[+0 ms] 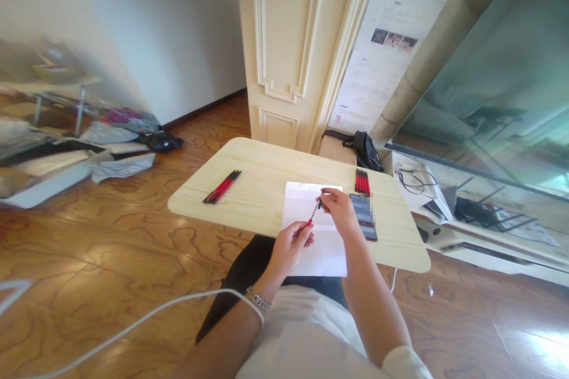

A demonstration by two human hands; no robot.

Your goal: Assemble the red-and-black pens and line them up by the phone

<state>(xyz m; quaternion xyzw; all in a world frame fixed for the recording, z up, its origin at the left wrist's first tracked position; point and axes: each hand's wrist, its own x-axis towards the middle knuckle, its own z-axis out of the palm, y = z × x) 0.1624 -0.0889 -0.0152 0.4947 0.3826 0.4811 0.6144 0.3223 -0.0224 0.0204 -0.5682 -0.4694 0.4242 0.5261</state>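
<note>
Over a white sheet of paper (326, 249), my two hands hold the parts of a red and black pen. Closed round the red pen barrel (310, 222) is my left hand (291, 244). My right hand (338, 208) pinches the black pen top (320, 204) just above it. A thin refill or spring shows between the two parts. To the left on the table lies a bundle of red and black pens (222, 186). Several more pens (362, 181) lie side by side at the right. A dark phone-like object (365, 219) lies beside my right hand, partly blurred.
The pale wooden table (258, 160) has rounded edges. A white cable (178, 299) runs across my left forearm. Beyond the table stand a cream panelled door (284, 23) and a black bag (367, 151). A large screen (502, 83) is at the right; boxes and bags lie at left.
</note>
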